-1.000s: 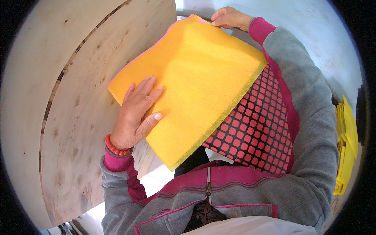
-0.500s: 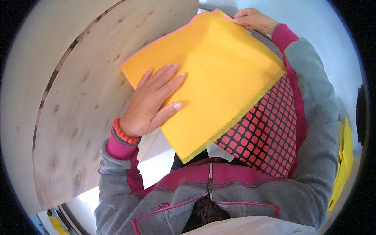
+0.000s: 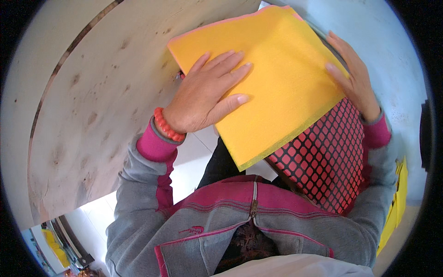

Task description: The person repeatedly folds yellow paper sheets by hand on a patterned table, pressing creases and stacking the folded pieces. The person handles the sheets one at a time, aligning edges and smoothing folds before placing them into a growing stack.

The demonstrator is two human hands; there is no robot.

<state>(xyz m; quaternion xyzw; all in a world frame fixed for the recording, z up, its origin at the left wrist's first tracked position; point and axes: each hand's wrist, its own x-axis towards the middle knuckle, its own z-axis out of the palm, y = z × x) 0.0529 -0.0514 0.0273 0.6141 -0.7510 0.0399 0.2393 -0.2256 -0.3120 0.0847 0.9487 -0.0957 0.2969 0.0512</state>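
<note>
A yellow sheet, apparently cloth (image 3: 277,92), lies tilted in front of me, with a darker band along its near edge and a pink strip along its far edge. My left hand (image 3: 200,94), with a red bead bracelet (image 3: 166,125) at the wrist, rests flat on the sheet's left part, fingers spread. At the sheet's right edge is my right hand (image 3: 353,76), its fingers apart and touching or just over that edge. From under the sheet's near right side shows a red-and-black checked piece (image 3: 325,157). What lies beneath the sheet is mostly hidden.
A pale, brown-spotted work surface (image 3: 92,101) spreads to the left, with a dark seam curving across it. A light bluish surface (image 3: 392,60) is at the right. Folded yellow material (image 3: 392,207) hangs at the lower right. Pale floor tiles (image 3: 189,157) show below.
My right hand has let go of the sheet's far corner and come nearer along its right edge. My left hand and the sheet have shifted right and slightly farther away.
</note>
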